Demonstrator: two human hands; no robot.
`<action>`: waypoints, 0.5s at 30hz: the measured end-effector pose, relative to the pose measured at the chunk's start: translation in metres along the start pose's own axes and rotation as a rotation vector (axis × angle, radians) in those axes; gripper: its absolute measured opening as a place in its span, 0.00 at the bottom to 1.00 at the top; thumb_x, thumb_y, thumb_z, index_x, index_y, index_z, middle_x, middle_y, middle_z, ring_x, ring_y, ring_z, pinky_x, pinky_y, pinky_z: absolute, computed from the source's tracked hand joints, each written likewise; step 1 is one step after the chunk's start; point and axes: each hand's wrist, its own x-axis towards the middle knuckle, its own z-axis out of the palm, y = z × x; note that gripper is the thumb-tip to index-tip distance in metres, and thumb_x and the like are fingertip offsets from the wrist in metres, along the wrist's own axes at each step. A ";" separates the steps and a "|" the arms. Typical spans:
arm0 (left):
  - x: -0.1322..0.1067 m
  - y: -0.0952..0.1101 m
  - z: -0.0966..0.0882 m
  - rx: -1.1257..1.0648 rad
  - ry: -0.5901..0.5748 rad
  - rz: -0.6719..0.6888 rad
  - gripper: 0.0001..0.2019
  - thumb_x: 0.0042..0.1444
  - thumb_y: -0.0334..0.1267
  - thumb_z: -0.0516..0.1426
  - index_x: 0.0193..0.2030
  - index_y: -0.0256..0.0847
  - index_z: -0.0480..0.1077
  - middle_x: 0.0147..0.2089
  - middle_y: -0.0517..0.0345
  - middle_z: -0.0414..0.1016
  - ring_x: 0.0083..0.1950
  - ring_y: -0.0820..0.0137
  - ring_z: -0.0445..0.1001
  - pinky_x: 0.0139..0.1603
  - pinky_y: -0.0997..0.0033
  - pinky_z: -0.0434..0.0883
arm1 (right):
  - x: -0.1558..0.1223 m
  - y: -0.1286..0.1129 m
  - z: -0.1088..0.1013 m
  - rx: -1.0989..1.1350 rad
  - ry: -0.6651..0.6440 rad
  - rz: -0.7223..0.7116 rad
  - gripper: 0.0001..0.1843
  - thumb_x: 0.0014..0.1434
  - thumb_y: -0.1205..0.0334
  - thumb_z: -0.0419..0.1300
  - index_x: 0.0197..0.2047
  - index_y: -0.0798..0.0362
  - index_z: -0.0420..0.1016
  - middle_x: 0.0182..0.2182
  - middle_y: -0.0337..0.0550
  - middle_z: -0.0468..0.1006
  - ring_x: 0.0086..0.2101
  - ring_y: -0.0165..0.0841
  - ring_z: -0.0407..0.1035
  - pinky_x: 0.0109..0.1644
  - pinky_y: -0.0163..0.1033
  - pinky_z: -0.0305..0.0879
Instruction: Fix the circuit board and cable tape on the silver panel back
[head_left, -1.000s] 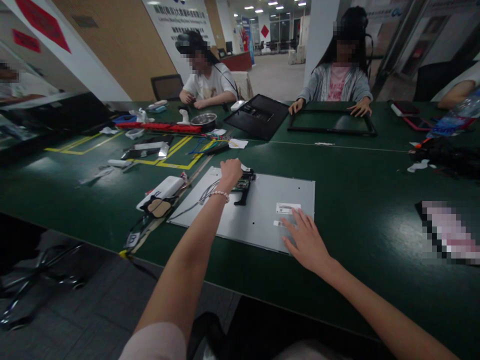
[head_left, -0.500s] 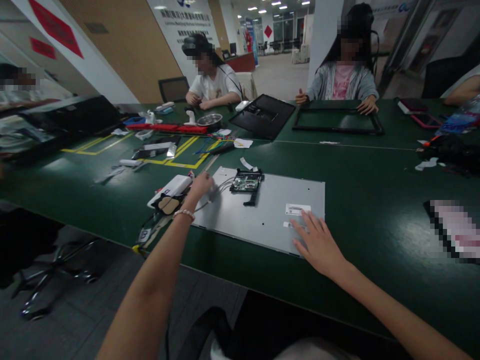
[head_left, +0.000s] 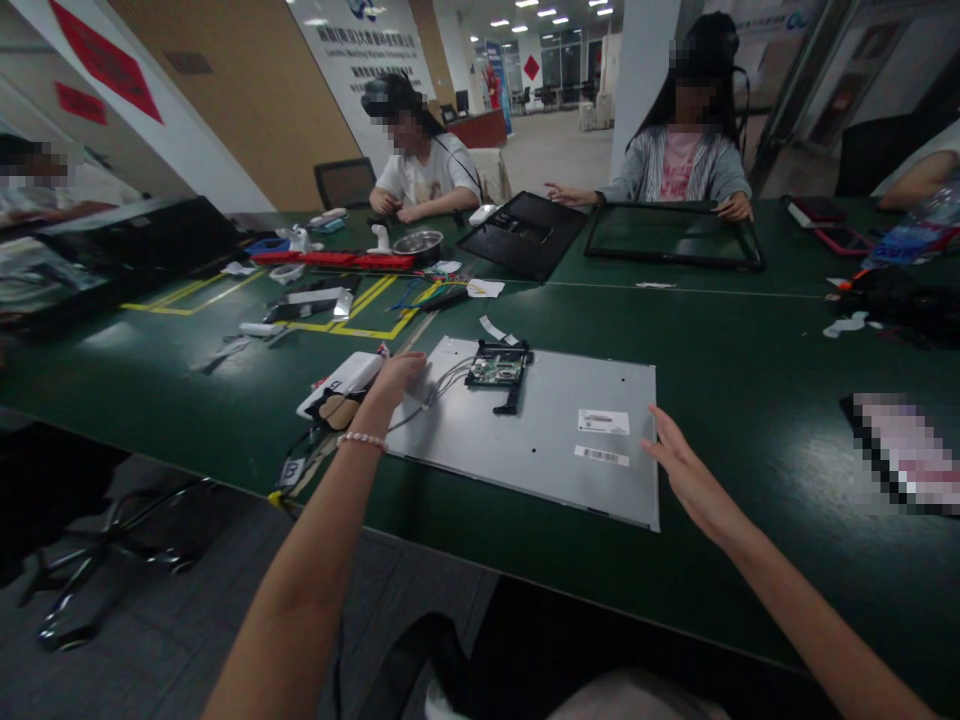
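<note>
A flat grey metal panel [head_left: 540,440] lies on the green table [head_left: 735,400], with a small green circuit board [head_left: 496,369] and grey wires [head_left: 442,385] near its far left corner. My left hand [head_left: 397,378] rests on the panel's left edge beside the wires, fingers curled; what it holds, if anything, is hidden. My right hand [head_left: 686,470] lies at the panel's right edge, fingers stretched out. Two white labels [head_left: 604,422] sit on the panel near my right hand.
A white box [head_left: 341,380] and tan pads [head_left: 337,410] lie left of the panel. Tools, a metal bowl [head_left: 418,241] and yellow tape marks fill the far left. Two people sit opposite with a black back cover [head_left: 525,232] and a black frame [head_left: 671,235]. Chairs stand below left.
My left hand has drawn back from the circuit board to the panel's left edge. My right hand has slid off the labels to the right edge.
</note>
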 end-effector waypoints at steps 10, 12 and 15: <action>-0.015 0.011 0.011 -0.052 -0.021 -0.122 0.11 0.53 0.38 0.56 0.44 0.43 0.68 0.40 0.47 0.78 0.51 0.57 0.76 0.46 0.62 0.72 | -0.010 -0.014 -0.017 0.339 0.148 -0.069 0.30 0.58 0.46 0.58 0.62 0.43 0.67 0.64 0.42 0.67 0.64 0.42 0.58 0.69 0.51 0.49; -0.019 0.012 0.017 -0.037 -0.027 -0.115 0.12 0.54 0.39 0.55 0.46 0.43 0.68 0.40 0.48 0.78 0.51 0.58 0.76 0.46 0.62 0.72 | -0.012 -0.013 -0.024 0.362 0.187 -0.076 0.28 0.58 0.46 0.57 0.59 0.44 0.70 0.63 0.41 0.68 0.64 0.42 0.57 0.70 0.51 0.47; -0.028 0.012 0.024 0.000 -0.036 -0.039 0.13 0.53 0.41 0.55 0.47 0.43 0.68 0.40 0.49 0.78 0.50 0.60 0.76 0.46 0.64 0.72 | -0.015 -0.011 -0.036 0.367 0.230 -0.075 0.25 0.59 0.45 0.54 0.56 0.45 0.74 0.63 0.41 0.69 0.65 0.43 0.56 0.71 0.51 0.45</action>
